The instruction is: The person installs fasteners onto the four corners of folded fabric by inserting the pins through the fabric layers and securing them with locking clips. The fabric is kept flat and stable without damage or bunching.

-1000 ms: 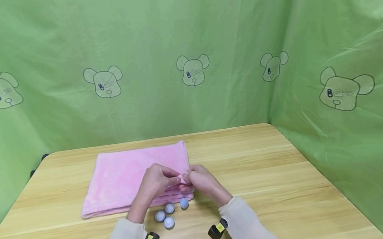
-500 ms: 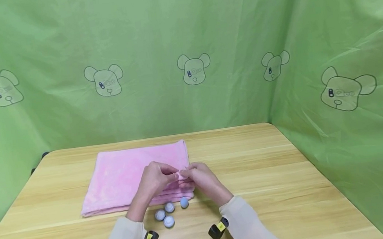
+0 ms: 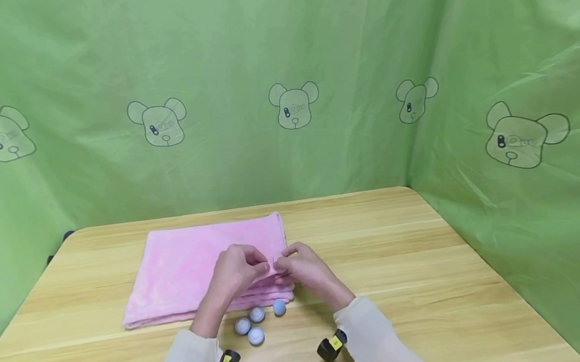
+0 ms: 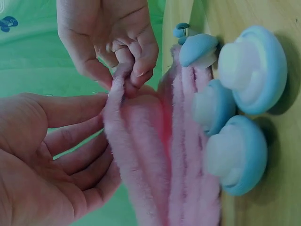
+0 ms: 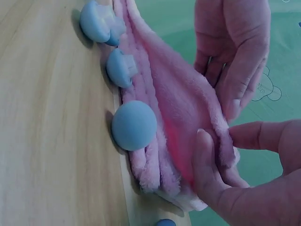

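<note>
A folded pink plush blanket (image 3: pixel 197 263) lies on the table, and its near right corner is lifted in both hands. My left hand (image 3: pixel 236 267) pinches the upper layer's edge near the corner, fingers bent. At the corner itself, my right hand (image 3: pixel 305 269) grips the fabric between thumb and fingers; in the right wrist view the right thumb (image 5: pixel 204 150) lies on the near face of the layer. Between the raised layer and the lower folds (image 4: pixel 188 141) a gap shows. Several blue mushroom-shaped clips with whitish stems, such as this clip (image 4: pixel 254 70), lie along the front of the folds.
A single blue-capped clip (image 3: pixel 279 307) sits right by the blanket's front edge, the others grouped left of it. Another small blue piece (image 5: pixel 165 222) shows beyond the blanket's right end. Green curtains with bear-head drawings (image 3: pixel 292 109) surround the wooden table (image 3: pixel 415 286).
The hands have drawn slightly apart at the blanket's corner, and the right fingers have shifted a little up and right. The fabric bunched between them looks flatter. The clips have stayed in place.
</note>
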{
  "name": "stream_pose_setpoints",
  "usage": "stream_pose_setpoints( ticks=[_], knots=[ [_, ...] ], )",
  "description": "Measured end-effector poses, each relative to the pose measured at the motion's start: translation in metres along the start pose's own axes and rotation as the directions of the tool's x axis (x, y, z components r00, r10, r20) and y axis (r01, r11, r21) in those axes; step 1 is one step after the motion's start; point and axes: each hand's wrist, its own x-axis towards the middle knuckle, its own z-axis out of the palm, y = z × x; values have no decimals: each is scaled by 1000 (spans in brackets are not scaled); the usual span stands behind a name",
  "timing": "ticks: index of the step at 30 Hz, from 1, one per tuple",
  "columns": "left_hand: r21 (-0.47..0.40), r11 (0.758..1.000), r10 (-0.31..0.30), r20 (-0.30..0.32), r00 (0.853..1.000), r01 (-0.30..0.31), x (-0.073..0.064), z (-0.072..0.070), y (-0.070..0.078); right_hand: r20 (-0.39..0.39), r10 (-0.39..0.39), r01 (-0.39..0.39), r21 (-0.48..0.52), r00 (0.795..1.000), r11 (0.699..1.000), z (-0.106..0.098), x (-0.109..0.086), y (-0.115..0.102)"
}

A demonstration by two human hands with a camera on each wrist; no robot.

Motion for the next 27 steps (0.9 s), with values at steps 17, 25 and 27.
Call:
stream_pose_setpoints(
  ticks=[17, 25, 27],
  knots=[
    [200, 975, 32, 308, 951, -98, -25, 4, 31, 1, -35, 35, -46, 999, 998, -4, -1, -2],
    [339, 926, 61, 299, 952, -166, -34, 24, 34, -35, -40, 37, -77, 999, 996, -6, 0, 0],
    [392, 901, 82, 272, 959, -188, -34, 29, 33, -34, -39, 37, -70, 999, 997, -6, 1, 0]
  ],
)
